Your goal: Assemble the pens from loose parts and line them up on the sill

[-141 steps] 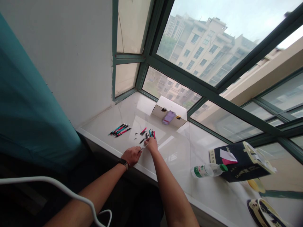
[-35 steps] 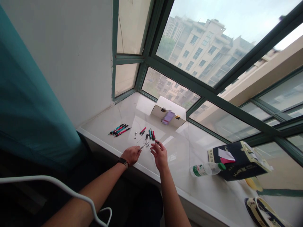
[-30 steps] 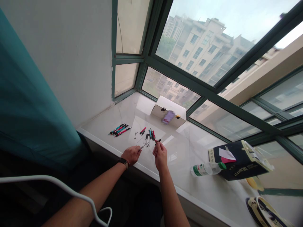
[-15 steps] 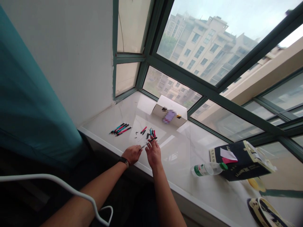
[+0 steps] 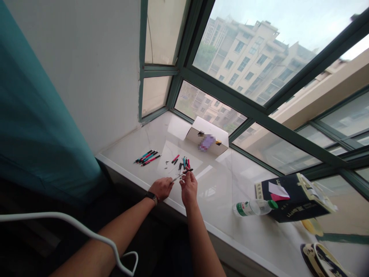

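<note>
My left hand (image 5: 161, 188), a dark band on its wrist, is closed on one end of a thin pale rod (image 5: 177, 178) that looks like a pen's inner tube. My right hand (image 5: 189, 188) pinches a black pen part (image 5: 188, 170) at the rod's other end; whether the two are joined I cannot tell. Just beyond the fingers lie loose pen parts (image 5: 180, 166) in black, red and teal, partly hidden by my right hand. To the left, several whole pens (image 5: 148, 157) lie side by side. Small metal bits (image 5: 167, 162) sit between the two groups.
A white box (image 5: 209, 132) stands against the window on the white sill (image 5: 219, 192). To the right, a clear bottle (image 5: 253, 207) with a green cap lies against a dark carton (image 5: 291, 198). A white cable (image 5: 72, 223) crosses the lower left, near a teal curtain (image 5: 37, 96).
My right hand has shifted slightly right, and the black part in it has moved the same way. My left hand stays almost in place. The view has moved a little.
</note>
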The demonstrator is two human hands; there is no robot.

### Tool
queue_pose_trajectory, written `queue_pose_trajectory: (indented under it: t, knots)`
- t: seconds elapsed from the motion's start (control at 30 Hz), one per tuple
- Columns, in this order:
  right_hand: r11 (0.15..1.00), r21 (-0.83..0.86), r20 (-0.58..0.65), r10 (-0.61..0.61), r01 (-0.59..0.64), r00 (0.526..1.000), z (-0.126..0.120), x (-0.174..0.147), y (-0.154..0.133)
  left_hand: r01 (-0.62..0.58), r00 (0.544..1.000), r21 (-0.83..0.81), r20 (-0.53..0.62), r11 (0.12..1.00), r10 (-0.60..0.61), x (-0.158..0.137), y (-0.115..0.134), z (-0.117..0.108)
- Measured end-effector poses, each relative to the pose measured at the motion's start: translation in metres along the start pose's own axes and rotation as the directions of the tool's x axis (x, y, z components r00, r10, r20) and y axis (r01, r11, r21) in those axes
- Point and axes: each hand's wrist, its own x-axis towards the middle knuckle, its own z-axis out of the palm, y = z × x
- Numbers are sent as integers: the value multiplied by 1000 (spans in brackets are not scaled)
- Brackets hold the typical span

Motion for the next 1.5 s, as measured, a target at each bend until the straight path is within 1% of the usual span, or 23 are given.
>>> queue_pose_trajectory:
  t: [0.23,0.43,0.8,1.03,1.23,1.5]
  knots:
    - [996,-87,4,-24,24,1000,1,-2,-1,8,1000,-1,8,1000,-8,0,1,-1]
    - [989,-140,44,-47,53,998,-2,-2,0,8,1000,-2,8,1000,-8,0,0,0]
    - [958,-268,87,-82,102,993,-9,-4,11,12,1000,-14,20,1000,-12,0,1,-1]
    - [915,-383,113,-91,128,989,-11,-8,20,0,1000,0,7,1000,0,-1,-1,0]
    - [909,-399,113,-86,124,990,-13,-8,29,5,1000,3,11,1000,-5,0,-1,1]
    - [902,-415,92,-93,123,991,-15,-5,31,15,1000,-6,19,1000,-15,0,0,0]
